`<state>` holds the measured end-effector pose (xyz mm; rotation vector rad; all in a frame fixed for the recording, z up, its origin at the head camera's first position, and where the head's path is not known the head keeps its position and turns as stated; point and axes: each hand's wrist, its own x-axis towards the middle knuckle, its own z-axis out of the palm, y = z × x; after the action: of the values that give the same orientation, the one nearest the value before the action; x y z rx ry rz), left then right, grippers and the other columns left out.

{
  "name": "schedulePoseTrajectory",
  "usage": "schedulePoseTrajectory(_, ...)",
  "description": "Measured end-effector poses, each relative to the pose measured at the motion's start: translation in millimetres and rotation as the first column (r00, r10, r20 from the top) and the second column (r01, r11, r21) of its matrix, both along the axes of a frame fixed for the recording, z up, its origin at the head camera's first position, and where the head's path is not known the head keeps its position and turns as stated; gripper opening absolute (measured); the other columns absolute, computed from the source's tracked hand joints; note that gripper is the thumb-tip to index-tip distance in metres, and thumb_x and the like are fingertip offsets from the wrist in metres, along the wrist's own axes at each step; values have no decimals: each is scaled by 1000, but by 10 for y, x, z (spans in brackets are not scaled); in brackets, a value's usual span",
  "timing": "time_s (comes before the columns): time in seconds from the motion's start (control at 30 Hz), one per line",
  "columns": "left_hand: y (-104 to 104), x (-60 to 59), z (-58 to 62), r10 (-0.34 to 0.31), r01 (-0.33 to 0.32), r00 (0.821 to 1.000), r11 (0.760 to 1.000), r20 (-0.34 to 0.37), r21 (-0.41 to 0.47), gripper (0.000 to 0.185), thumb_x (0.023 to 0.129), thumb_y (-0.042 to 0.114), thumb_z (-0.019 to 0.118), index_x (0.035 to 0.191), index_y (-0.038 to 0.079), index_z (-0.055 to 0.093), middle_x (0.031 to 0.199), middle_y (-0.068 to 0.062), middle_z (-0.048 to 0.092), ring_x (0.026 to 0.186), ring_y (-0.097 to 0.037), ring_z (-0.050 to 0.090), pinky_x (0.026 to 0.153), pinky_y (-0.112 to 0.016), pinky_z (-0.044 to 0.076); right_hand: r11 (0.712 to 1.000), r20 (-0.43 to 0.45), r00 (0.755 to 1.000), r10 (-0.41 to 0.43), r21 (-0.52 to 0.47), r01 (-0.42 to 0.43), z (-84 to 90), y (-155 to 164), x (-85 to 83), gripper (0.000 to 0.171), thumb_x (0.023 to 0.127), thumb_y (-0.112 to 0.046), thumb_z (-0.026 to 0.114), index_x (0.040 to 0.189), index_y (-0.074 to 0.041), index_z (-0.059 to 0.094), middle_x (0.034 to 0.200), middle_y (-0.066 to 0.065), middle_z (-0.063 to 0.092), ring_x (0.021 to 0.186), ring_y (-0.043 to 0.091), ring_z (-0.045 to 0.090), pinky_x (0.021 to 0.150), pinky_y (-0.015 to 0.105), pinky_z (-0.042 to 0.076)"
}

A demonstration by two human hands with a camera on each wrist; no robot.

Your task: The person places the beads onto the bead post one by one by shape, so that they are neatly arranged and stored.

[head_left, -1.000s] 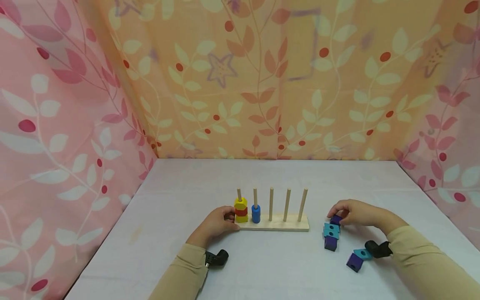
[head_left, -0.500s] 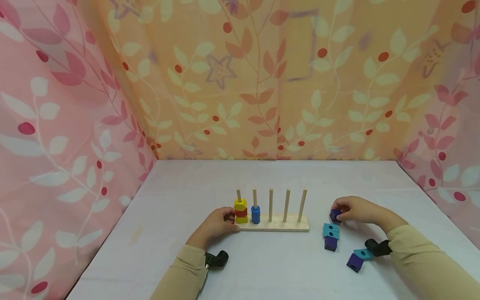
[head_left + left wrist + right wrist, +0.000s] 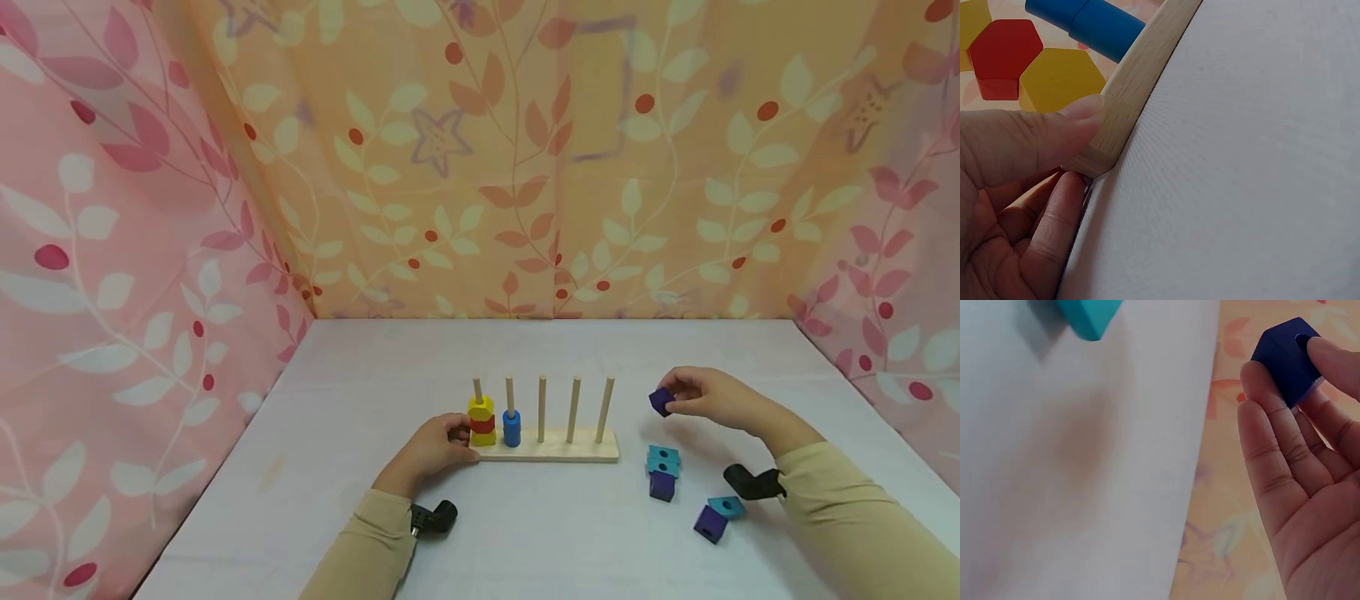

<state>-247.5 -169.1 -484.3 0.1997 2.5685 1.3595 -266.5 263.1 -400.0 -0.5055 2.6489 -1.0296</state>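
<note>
A wooden peg board [image 3: 551, 447] with five upright pegs stands mid-table. The first peg carries yellow and red hexagon pieces [image 3: 482, 420], the second a blue cylinder [image 3: 512, 428]. My left hand [image 3: 438, 446] grips the board's left end, thumb on its top edge [image 3: 1119, 103] beside the yellow hexagon [image 3: 1060, 78]. My right hand [image 3: 708, 396] pinches a dark purple cube [image 3: 661, 402] in its fingertips, lifted off the table to the right of the pegs. The right wrist view shows the cube [image 3: 1288, 359], a hole in one face.
Loose teal and purple blocks lie on the white table: a small cluster [image 3: 663, 472] right of the board and a pair [image 3: 716, 516] nearer me. Patterned curtains [image 3: 525, 158] wall in the back and both sides.
My right hand has picked the purple cube from the block cluster and raised it up and back. The left hand stays on the board's end.
</note>
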Motion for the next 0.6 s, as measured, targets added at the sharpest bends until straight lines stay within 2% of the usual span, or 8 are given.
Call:
schedulePoseTrajectory(0.27, 5, 2, 13, 9, -9, 1000, 1000, 14, 6, 47, 68, 17, 80, 110, 13, 61, 96, 0, 58, 89, -18, 51, 85, -36, 43, 996, -75, 997, 14, -89, -21, 184, -102, 68, 42, 87, -27, 63, 123, -8, 54, 106, 12, 58, 91, 23, 61, 80, 36, 50)
schedulePoseTrajectory(0.43, -3, 5, 36, 3, -3, 1000, 1000, 6, 1, 47, 69, 18, 80, 111, 12, 61, 96, 0, 58, 89, -18, 51, 85, -38, 43, 987, -106, 994, -1, -162, -16, 321, -193, 113, 38, 87, -25, 62, 121, -7, 57, 112, 16, 57, 91, 19, 63, 82, 40, 49)
schedulePoseTrajectory(0.6, -10, 2, 31, -7, 7, 1000, 1000, 11, 9, 47, 69, 18, 80, 111, 12, 60, 96, -1, 58, 89, -19, 51, 85, -37, 43, 970, -128, 991, -51, -244, 19, 430, -333, 156, 35, 89, -23, 60, 119, -4, 57, 113, 17, 56, 91, 16, 63, 82, 33, 49)
